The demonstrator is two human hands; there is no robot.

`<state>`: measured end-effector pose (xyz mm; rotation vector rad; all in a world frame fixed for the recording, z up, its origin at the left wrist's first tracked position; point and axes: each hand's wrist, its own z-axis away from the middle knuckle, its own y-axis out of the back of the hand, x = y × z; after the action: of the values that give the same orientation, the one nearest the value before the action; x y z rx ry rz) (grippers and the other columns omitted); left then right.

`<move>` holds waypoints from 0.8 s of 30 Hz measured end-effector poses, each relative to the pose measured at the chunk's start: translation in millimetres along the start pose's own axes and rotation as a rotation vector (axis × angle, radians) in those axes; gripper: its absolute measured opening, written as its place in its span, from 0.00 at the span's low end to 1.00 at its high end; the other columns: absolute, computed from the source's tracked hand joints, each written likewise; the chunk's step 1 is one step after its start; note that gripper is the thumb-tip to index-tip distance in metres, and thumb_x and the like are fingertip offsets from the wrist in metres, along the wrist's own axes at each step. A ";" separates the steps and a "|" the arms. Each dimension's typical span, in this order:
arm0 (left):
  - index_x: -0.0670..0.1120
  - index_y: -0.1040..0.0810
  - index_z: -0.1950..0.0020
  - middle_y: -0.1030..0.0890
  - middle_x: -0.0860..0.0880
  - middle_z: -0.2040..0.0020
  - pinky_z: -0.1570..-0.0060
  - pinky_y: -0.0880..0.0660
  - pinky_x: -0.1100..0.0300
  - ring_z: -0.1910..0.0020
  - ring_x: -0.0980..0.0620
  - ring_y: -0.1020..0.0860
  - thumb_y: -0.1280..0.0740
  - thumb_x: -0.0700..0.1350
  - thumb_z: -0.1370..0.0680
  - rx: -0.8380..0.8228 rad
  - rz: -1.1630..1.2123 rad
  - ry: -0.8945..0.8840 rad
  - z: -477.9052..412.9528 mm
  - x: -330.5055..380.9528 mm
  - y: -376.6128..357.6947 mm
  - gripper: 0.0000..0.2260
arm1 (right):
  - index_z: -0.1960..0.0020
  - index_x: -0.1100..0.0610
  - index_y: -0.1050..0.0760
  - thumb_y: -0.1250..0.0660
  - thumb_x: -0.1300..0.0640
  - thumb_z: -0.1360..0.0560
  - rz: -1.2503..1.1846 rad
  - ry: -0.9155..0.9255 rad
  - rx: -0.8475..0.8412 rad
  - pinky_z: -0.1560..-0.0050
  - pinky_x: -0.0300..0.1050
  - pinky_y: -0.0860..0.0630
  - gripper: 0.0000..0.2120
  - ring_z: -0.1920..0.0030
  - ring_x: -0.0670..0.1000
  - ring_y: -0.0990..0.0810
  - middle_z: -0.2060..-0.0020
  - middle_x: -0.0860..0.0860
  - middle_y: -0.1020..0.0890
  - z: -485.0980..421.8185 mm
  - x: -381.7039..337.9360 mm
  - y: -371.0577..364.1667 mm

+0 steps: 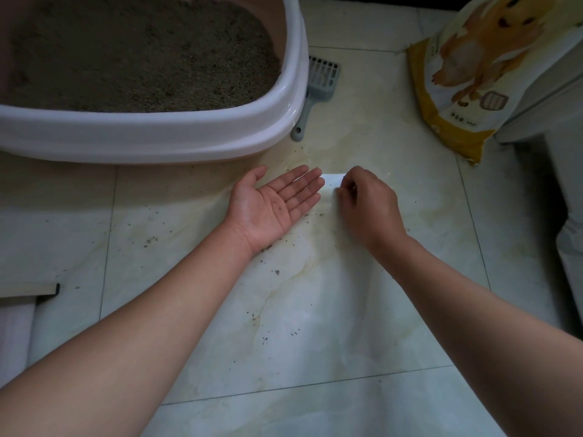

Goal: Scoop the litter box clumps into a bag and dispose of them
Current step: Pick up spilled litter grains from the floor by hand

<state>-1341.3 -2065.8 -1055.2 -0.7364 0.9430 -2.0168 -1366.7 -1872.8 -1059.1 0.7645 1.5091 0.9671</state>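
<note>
1. Reaching both bare forearms forward over the floor (315, 326), pale marbled tile dotted with stray litter grains (277, 272).
2. Holding the left hand (277, 205) palm up just above the tile, fingers straight and together, with nothing in it but a few dark specks stuck to the palm.
3. Keeping the right hand (367, 205) just beside it, knuckles up, fingers curled down and drawn toward the thumb in a pinch. Cannot tell whether a grain sits between the fingertips, as anything there is too small to see.
4. Judging from these poses: gathering spilled grains one at a time into the open palm, which is tidying around the box rather than scooping clumps.
5. Leaving the grey scoop (321, 86) untouched farther out, flat on the floor against the box's right corner, handle pointing back toward the person.
6. Showing at far left the litter box (189, 134), white-rimmed, with a bed of brown-grey litter (135, 58) and no clump clearly told apart.
7. Leaning at far right, a yellow printed sack (467, 74). No waste bag in view.
8. Calling next, probably, for emptying the palm, fetching and opening a bag, then gripping the scoop's handle.
</note>
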 end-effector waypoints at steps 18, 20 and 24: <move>0.35 0.27 0.31 0.22 0.35 0.35 0.28 0.33 0.45 0.34 0.37 0.23 0.47 0.56 0.18 0.032 -0.015 -0.016 -4.8 2.0 -1.1 0.28 | 0.56 0.60 0.28 0.41 0.64 0.22 0.095 0.113 -0.026 0.62 0.48 0.37 0.05 0.60 0.56 0.28 0.61 0.54 0.26 -9.2 -16.5 -2.3; 0.35 0.26 0.31 0.21 0.35 0.36 0.30 0.30 0.46 0.37 0.38 0.21 0.46 0.56 0.18 0.067 -0.036 -0.019 -5.0 1.2 -1.1 0.28 | 0.55 0.60 0.27 0.39 0.64 0.23 -0.083 0.153 0.061 0.61 0.46 0.33 0.04 0.60 0.53 0.28 0.60 0.53 0.25 -2.4 -34.1 3.8; 0.35 0.22 0.36 0.19 0.39 0.41 0.37 0.29 0.55 0.47 0.44 0.20 0.45 0.56 0.18 0.135 -0.008 0.002 -5.3 2.6 1.3 0.28 | 0.54 0.59 0.20 0.37 0.63 0.28 -0.182 0.310 0.013 0.59 0.47 0.29 0.08 0.59 0.54 0.24 0.60 0.53 0.20 9.2 -75.2 -1.9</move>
<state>-1346.1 -2066.6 -1058.8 -0.6646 0.7969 -2.0661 -1345.6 -1938.2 -1026.9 0.4899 1.8202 0.9705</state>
